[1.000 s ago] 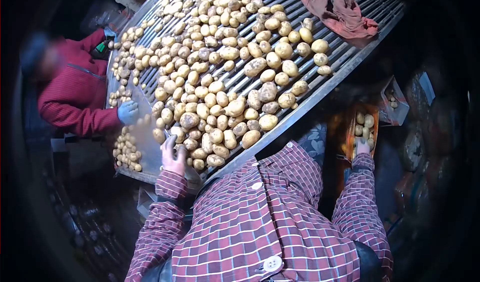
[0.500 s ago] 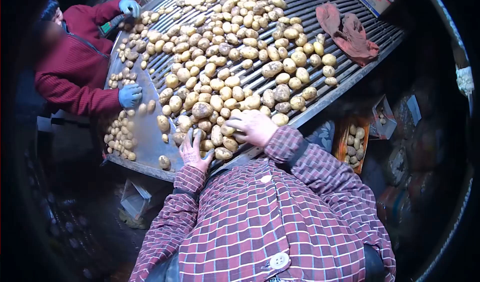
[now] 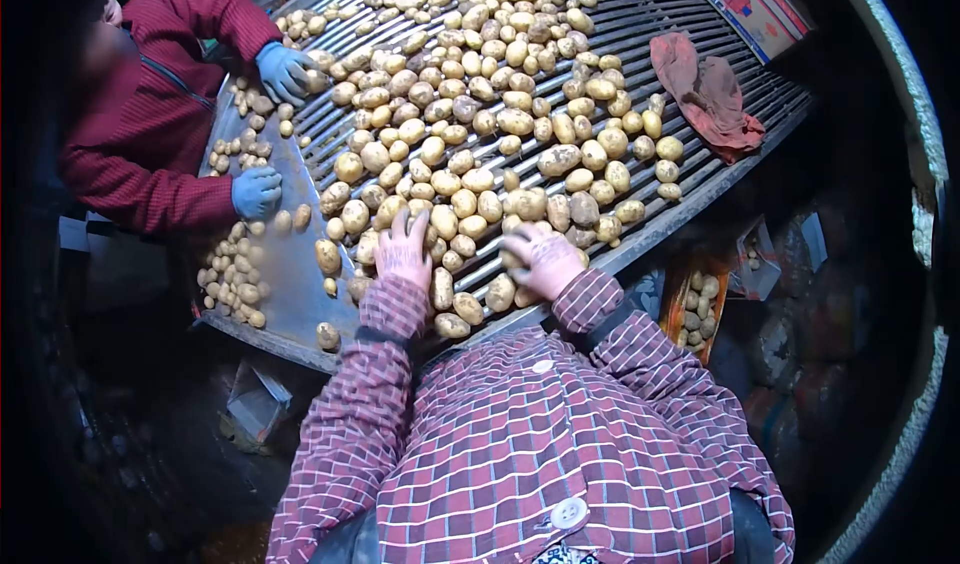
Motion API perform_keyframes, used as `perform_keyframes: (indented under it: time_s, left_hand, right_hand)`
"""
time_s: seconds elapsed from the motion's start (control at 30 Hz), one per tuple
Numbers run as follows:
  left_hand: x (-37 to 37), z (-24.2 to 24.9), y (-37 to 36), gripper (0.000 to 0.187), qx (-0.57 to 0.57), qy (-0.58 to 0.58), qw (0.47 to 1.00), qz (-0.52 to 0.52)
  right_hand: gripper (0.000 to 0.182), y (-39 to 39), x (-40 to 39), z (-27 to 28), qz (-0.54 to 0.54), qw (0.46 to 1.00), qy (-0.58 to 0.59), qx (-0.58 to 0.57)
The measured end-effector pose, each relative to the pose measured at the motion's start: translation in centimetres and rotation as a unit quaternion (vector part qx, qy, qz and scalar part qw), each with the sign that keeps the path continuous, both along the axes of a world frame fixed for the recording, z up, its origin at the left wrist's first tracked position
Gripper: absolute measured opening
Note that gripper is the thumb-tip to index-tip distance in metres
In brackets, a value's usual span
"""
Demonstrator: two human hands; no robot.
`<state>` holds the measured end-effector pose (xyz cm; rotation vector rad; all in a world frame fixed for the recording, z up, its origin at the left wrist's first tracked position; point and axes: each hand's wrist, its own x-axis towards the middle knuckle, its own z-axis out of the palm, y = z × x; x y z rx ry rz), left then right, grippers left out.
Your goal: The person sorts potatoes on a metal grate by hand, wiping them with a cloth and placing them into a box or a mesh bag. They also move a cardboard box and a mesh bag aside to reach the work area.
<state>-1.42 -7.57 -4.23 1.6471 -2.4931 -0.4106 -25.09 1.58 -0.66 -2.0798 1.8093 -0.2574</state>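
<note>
Many pale, soil-marked potatoes [image 3: 463, 203] lie on a slatted metal sorting table [image 3: 625, 24]. My left hand [image 3: 403, 249] rests on the potatoes near the table's front edge, its fingers spread and pointing away from me. To the right, my right hand [image 3: 547, 261] reaches leftward over the potatoes, its fingers apart and slightly bent, touching those beneath. Neither hand has a potato visibly lifted. A few potatoes [image 3: 468, 308] lie between my hands and my body.
Across the left corner, a person in a maroon top [image 3: 165, 114] with blue gloves [image 3: 257, 192] handles potatoes. Smaller potatoes [image 3: 235, 274] cover the smooth metal side plate [image 3: 290, 304]. A reddish cloth [image 3: 705, 94] and a cardboard box [image 3: 745, 4] lie at right; a potato-filled crate [image 3: 697, 314] stands below.
My left hand has moved up and forward onto the potatoes; my right hand has shifted slightly right. The other person's far glove has come down and right onto the potatoes.
</note>
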Motion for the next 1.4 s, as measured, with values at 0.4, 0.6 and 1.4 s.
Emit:
perform_keyframes:
  time_s: [0.4, 0.6, 1.4]
  left_hand:
    - [-6.4, 7.1, 0.8, 0.067, 0.192, 0.339, 0.92, -0.037]
    - [-11.9, 7.4, 5.6, 0.062, 0.167, 0.324, 0.898, -0.247]
    - [6.8, -0.9, 7.6, 0.111, -0.041, -0.017, 0.999, 0.01]
  right_hand:
    - [0.076, 1.5, -3.5, 0.1, -0.179, 0.863, -0.47, 0.053]
    - [0.032, 8.4, -10.0, 2.3, -0.327, 0.443, -0.834, -0.032]
    - [0.065, 9.1, -11.8, 2.8, -0.173, 0.98, -0.081, -0.061]
